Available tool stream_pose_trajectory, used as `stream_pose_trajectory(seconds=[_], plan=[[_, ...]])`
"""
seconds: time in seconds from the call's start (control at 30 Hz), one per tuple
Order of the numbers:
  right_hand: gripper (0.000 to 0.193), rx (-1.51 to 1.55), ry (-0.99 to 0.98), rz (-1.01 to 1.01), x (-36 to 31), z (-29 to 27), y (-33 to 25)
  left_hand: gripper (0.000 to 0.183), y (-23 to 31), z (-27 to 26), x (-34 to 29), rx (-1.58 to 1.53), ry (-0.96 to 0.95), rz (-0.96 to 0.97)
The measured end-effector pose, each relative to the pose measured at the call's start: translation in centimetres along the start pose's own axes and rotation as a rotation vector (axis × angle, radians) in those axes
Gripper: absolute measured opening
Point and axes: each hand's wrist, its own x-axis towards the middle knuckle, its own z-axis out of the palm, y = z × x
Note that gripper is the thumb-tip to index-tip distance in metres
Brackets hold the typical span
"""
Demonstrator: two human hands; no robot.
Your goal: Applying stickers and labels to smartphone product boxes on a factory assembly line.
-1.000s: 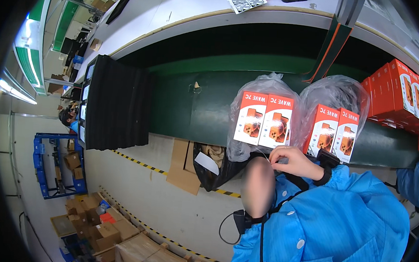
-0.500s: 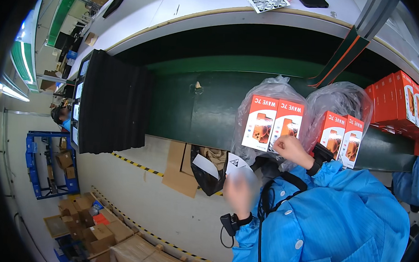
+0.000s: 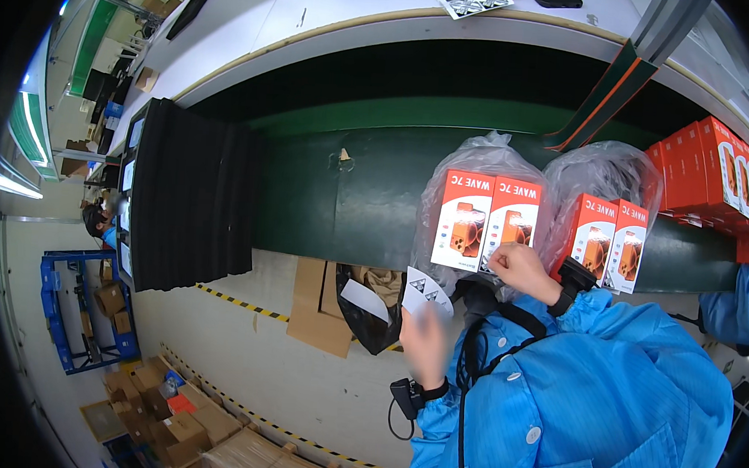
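Dark green bench [image 3: 366, 225] spans workshop; black pleated cover [image 3: 192, 197] stands left, stack of red boxes [image 3: 708, 173] right. Right hand [image 3: 520, 267], fingertips together, sits at near end of left pair of red-and-white boxes [image 3: 481, 210] on clear plastic bag [image 3: 491, 155]; anything pinched is too small to tell. Left hand [image 3: 426, 347], blurred, clamped on white sheet [image 3: 425, 292] with dark triangles, just off bench's near edge.

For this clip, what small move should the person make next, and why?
Probably have the right hand press gently along the lower edge of the right-hand red-and-white box in the left pair: its fingertips sit at that edge, near the left corner, while the left hand holds the white sheet with dark triangles off to the side.
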Motion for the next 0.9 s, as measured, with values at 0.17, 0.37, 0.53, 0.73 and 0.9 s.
stream_pose_trajectory(seconds=[0.17, 0.37, 0.53, 0.73, 0.9], plan=[[0.016, -0.027, 0.015, -0.062, -0.1, 0.1, 0.2, 0.026, 0.0, -0.2, 0.3, 0.000, -0.032, 0.015], [0.024, 0.521, -0.280, 0.223, -0.5, -0.7, -2.9, 0.032, -0.4, -0.7, 0.1, -0.420, -0.349, -0.056], [0.012, 0.898, -0.308, 0.048, -1.4, 0.7, -4.5, 0.031, 1.2, -0.6, 0.2, -0.539, -0.383, -0.048], [0.016, 0.391, -0.043, -0.231, -1.9, 0.1, -8.1, 0.024, 1.8, -0.6, 1.0, -0.462, -0.246, -0.091], [0.015, 0.263, -0.043, -0.418, -1.7, 0.9, -8.7, 0.021, 1.3, -1.6, 1.6, -0.413, -0.260, -0.050]])
